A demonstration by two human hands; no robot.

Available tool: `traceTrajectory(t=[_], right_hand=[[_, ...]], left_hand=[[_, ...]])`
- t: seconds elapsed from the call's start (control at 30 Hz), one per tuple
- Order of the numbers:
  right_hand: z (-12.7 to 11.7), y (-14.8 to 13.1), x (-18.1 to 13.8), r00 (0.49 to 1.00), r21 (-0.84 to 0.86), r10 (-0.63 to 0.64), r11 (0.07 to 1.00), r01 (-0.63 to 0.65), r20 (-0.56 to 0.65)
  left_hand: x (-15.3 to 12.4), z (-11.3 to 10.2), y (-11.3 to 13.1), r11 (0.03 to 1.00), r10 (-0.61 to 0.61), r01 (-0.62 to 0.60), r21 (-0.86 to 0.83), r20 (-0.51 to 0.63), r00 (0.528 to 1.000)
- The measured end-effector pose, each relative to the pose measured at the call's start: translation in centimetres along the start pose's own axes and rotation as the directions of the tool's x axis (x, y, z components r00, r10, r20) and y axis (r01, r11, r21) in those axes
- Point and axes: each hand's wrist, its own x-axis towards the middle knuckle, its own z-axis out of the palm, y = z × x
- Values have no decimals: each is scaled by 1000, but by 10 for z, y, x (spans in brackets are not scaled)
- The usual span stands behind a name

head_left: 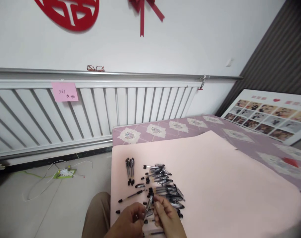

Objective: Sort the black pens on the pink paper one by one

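One pen [148, 204] is clamped by the fingers of left hand [130, 216] and right hand [168, 216]; a few aligned pens [132, 165] are set apart, many jumbled pens [162, 190] are left.

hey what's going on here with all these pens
A person's left hand holds a pen, with the right hand close by its dark upper end. More pens lie jumbled around and beyond the hands on a pink sheet. Left of them, a small group lies side by side.
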Motion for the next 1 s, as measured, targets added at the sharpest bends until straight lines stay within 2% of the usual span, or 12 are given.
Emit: traceTrajectory(t=[0.07, 0.23, 0.33, 0.5, 0.6, 0.77, 0.9, 1.0], right_hand=[[1, -2, -1, 1000, 7, -7, 1000, 7, -11], [0, -2, -6, 998, 45, 20, 999, -18, -58], [-2, -7, -8, 1000, 34, 14, 999, -14, -21], [-4, -9, -8, 998, -1, 0, 1000, 0, 66], [-3, -7, -8, 998, -20, 3, 1000, -1, 66], [-1, -10, -11, 997, -54, -43, 997, 46, 65], [1, -10, -11, 998, 6, -48, 999, 47, 40], [1, -7, -11, 1000, 94, -17, 995, 15, 19]], left_hand=[[-5, 4, -1, 999, 14, -15, 41, 17, 1000], [-9, 5, 11, 932, 205, -184, 313, -36, 978], [-10, 8, 18, 897, 213, -176, 406, -46, 976], [-10, 15, 28, 861, 256, -197, 469, -66, 964], [-10, 17, 30, 838, 266, -189, 511, -81, 961], [-10, 20, 29, 840, 217, -140, 524, -88, 972], [-11, 21, 31, 854, 248, -183, 487, -71, 966], [-12, 21, 33, 859, 234, -168, 483, -80, 969]])
